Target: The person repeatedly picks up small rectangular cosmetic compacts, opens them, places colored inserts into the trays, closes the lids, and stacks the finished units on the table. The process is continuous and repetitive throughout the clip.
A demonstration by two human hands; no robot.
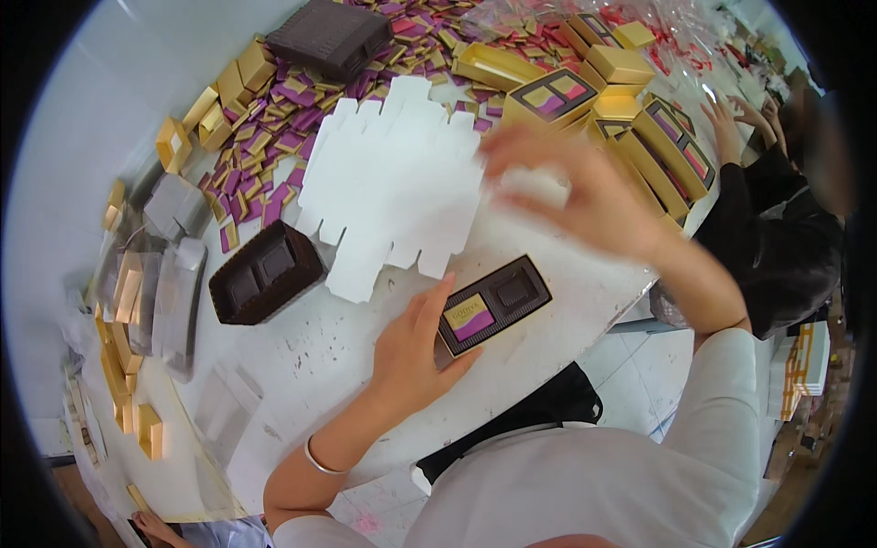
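My left hand (pixel 408 352) holds the left end of a small gold-edged box (pixel 528 310), thumb along the near side and fingers at the far side. Inside it is a dark tray with two square wells. A gold and purple wrapped chocolate square (pixel 469 317) fills the left well; the right one has nothing in it. My right hand (pixel 585 196) is raised over the table to the right, smeared by motion, so whether it carries anything is unclear. Left of the box sits a stack of dark brown plastic trays (pixel 267 274). Flat white die-cut cards (pixel 393 192) lie beyond the box.
Purple and gold chocolate squares (pixel 265 164) spread across the back, red ones further right. Filled gold boxes (pixel 630 137) pile up at the back right. More dark trays (pixel 331 38) stand at the back. Clear plastic covers (pixel 180 301) line the left. Another person (pixel 767 219) works at right.
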